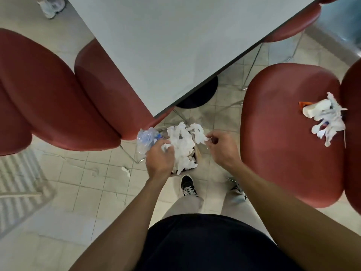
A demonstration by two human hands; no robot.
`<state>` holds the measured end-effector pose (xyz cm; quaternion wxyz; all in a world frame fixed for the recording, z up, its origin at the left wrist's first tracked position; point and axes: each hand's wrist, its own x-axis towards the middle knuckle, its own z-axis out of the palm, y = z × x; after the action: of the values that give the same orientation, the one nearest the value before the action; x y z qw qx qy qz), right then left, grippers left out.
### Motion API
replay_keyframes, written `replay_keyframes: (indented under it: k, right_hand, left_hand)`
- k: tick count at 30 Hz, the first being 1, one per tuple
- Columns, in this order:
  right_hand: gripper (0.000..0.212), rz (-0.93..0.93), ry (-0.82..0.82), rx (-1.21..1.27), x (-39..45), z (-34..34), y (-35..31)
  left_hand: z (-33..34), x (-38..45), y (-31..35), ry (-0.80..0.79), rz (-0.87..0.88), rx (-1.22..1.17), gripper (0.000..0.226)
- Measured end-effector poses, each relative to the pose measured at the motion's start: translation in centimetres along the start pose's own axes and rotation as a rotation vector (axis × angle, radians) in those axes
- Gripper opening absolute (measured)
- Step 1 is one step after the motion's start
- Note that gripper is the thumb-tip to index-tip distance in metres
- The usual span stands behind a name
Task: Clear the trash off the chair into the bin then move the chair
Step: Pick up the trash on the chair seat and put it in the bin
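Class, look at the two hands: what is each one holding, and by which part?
The left hand grips crumpled white tissue at its left edge, with a plastic wrapper; the right hand pinches the tissue's right end.

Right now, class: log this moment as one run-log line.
left hand: grips tissue wad | right hand: pinches tissue | bin: below | chair: paper scraps remain

A canteen or fast-food dining area: a pale laminate table (175, 45) on a black pedestal base (199, 94) stands among 4 red moulded chairs on thin metal legs, 1 of them (283, 133) littered with crumpled napkins and wrappers (326, 116). Beige floor tiles (88, 182) carry scraps of paper, and another diner's white sneaker (51, 6) shows beyond the table.
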<state>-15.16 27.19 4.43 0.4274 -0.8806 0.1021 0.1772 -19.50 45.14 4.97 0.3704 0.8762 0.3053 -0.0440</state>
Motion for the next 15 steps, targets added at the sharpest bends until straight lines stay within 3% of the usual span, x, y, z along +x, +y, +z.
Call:
replay_keyframes:
  k: [7,15]
  right_hand:
    - [0.020,0.056,-0.121,-0.069,-0.6,6.8,-1.8]
    - [0.055,-0.031,-0.412,-0.275,-0.7,10.8,-1.7]
  left_hand:
    - [-0.7,0.8,-6.9,0.017,-0.053,-0.053,0.013]
    - [1.0,2.5,-9.1,-0.251,-0.004,0.098,0.037]
